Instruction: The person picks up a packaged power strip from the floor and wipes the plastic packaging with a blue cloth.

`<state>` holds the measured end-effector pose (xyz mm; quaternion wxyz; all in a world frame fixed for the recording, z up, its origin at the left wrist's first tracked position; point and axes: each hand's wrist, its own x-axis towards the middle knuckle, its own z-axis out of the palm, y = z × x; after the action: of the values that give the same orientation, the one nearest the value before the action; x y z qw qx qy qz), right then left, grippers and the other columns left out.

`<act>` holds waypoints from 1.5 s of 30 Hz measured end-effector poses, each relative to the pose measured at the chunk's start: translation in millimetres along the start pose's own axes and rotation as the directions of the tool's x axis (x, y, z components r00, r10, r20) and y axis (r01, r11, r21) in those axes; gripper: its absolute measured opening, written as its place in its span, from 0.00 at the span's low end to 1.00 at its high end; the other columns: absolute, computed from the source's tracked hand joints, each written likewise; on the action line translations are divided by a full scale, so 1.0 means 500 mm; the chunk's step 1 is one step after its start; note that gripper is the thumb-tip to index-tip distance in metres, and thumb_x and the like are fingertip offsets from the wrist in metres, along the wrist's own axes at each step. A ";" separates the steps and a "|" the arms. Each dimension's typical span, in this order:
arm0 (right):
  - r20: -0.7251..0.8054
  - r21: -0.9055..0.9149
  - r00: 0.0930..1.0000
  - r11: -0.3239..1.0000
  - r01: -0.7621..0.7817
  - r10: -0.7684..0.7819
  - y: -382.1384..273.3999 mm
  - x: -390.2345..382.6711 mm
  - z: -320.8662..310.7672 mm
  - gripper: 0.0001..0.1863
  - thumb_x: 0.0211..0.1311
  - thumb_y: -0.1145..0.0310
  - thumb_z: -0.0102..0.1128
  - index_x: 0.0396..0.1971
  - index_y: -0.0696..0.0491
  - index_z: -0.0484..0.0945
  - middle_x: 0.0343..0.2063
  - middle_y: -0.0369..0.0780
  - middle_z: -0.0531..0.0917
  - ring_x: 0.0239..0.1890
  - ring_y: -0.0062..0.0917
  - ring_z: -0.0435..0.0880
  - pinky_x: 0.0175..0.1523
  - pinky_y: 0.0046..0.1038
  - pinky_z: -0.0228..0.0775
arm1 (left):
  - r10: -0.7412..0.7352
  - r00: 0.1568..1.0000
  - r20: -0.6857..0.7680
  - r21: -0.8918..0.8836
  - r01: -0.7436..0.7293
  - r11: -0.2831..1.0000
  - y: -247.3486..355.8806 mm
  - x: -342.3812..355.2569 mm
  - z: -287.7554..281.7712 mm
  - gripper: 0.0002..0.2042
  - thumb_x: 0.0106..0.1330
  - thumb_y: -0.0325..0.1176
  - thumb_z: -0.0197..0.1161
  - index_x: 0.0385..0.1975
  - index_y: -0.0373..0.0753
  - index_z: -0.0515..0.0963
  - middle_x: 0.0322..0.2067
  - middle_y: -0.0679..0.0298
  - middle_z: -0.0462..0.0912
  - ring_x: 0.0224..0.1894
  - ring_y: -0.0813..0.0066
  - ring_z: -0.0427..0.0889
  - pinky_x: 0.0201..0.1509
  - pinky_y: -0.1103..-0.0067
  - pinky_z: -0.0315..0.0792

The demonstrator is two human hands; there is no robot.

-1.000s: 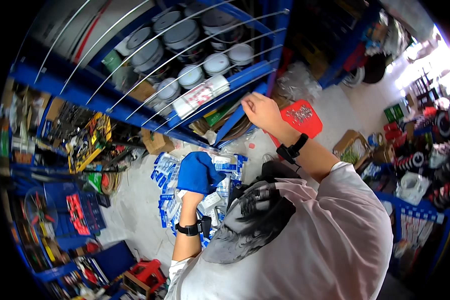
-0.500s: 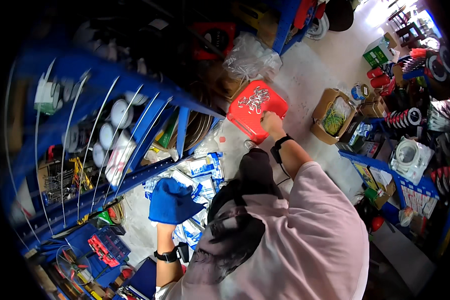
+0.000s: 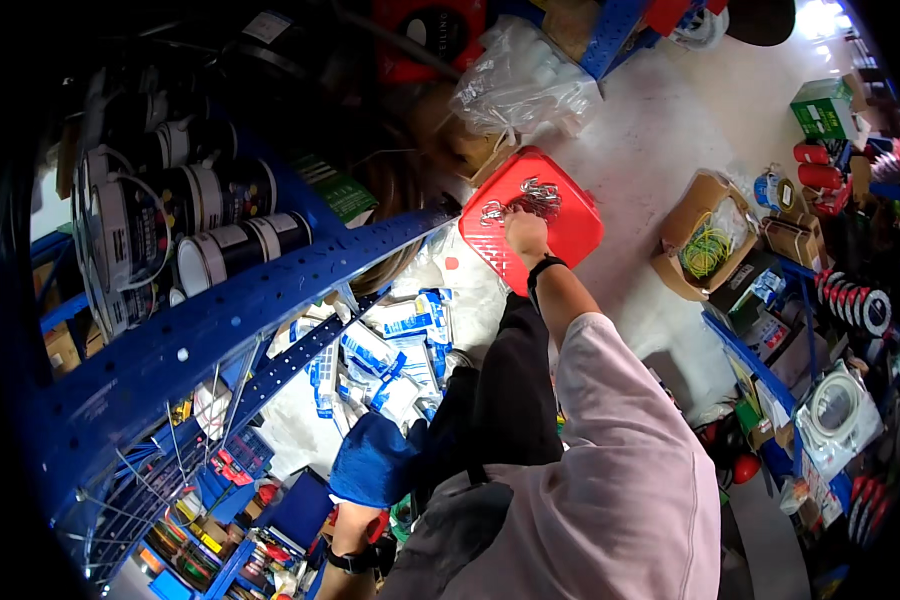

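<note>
A red plastic stool or tub (image 3: 574,238) with a flat top stands on the floor ahead of me. A pile of small shiny metal hooks (image 3: 540,197) lies on it, with a few more hooks (image 3: 492,212) to the left. My right hand (image 3: 526,236) is closed at the near edge of these hooks. Its fingertips face away, so what is between them is hidden. Blue fabric (image 3: 375,462) covers my left hand, low beside my leg. Its fingers cannot be seen, nor whether the fabric is worn or held.
Blue-and-white packets (image 3: 400,340) lie on the floor at left. A blue metal shelf (image 3: 220,325) with paint cans runs close along the left. A clear plastic bag (image 3: 520,85) sits beyond the red piece. To the right stands an open carton (image 3: 682,272) with yellow-green cord.
My right hand has moved from the right side of the red top to the hooks, which now lie in a pile and a smaller group. My left hand has dropped nearer my body. The view has shifted.
</note>
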<state>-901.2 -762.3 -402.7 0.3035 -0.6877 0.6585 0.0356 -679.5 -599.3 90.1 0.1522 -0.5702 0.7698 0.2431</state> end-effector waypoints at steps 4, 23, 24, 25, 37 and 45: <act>-0.053 -0.033 0.998 0.999 0.038 -0.040 -0.009 0.027 0.046 0.15 0.70 0.64 0.46 0.39 0.52 0.83 0.42 0.45 0.84 0.37 0.40 0.87 0.36 0.40 0.82 | 0.003 0.997 0.082 -0.088 0.005 0.996 -0.003 0.020 -0.021 0.07 0.53 0.34 0.67 0.29 0.41 0.79 0.31 0.56 0.76 0.38 0.53 0.76 0.45 0.63 0.72; -0.212 0.143 0.907 0.907 0.397 -0.363 0.050 -0.090 -0.125 0.08 0.59 0.69 0.60 0.37 0.52 0.81 0.49 0.41 0.79 0.55 0.39 0.77 0.53 0.39 0.76 | -0.020 0.980 -0.197 -0.068 0.006 0.998 0.019 0.048 -0.107 0.09 0.62 0.36 0.68 0.25 0.39 0.77 0.23 0.56 0.74 0.29 0.53 0.75 0.33 0.65 0.69; -0.226 0.143 0.882 0.882 0.449 -0.413 0.064 -0.099 -0.129 0.07 0.59 0.69 0.60 0.37 0.53 0.81 0.48 0.41 0.80 0.55 0.38 0.78 0.53 0.39 0.76 | 0.030 0.980 -0.196 -0.054 -0.042 0.998 0.024 0.042 -0.117 0.09 0.61 0.35 0.68 0.24 0.39 0.77 0.23 0.56 0.74 0.29 0.53 0.75 0.33 0.65 0.69; -0.239 0.139 0.853 0.853 0.503 -0.464 0.065 -0.107 -0.138 0.07 0.60 0.69 0.60 0.36 0.53 0.81 0.46 0.41 0.81 0.54 0.38 0.78 0.53 0.40 0.76 | 0.077 0.977 -0.197 -0.042 -0.087 0.995 0.032 0.043 -0.135 0.09 0.60 0.35 0.69 0.23 0.40 0.77 0.24 0.56 0.75 0.30 0.53 0.75 0.33 0.65 0.70; 0.117 0.944 0.988 0.321 -0.079 -0.101 0.077 -0.188 -0.113 0.07 0.67 0.71 0.64 0.39 0.59 0.83 0.29 0.36 0.84 0.30 0.18 0.79 0.37 0.25 0.74 | 0.060 0.931 -0.360 -0.231 -0.151 0.961 0.025 -0.066 -0.138 0.10 0.52 0.34 0.74 0.22 0.41 0.78 0.25 0.56 0.76 0.29 0.53 0.77 0.33 0.67 0.70; -0.264 0.846 0.757 0.234 0.480 -0.598 -0.398 -0.407 -0.644 0.06 0.61 0.77 0.67 0.37 0.62 0.84 0.32 0.37 0.86 0.36 0.22 0.85 0.42 0.24 0.77 | -0.115 0.891 -0.440 -0.348 -0.051 0.936 -0.061 -0.227 -0.125 0.14 0.47 0.37 0.76 0.26 0.40 0.77 0.30 0.54 0.77 0.35 0.51 0.77 0.38 0.65 0.71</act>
<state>-855.9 -742.3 24.1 0.6417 -0.6070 0.2802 -0.3758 -613.2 -549.5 194.2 -0.1317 -0.6417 0.7185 0.2339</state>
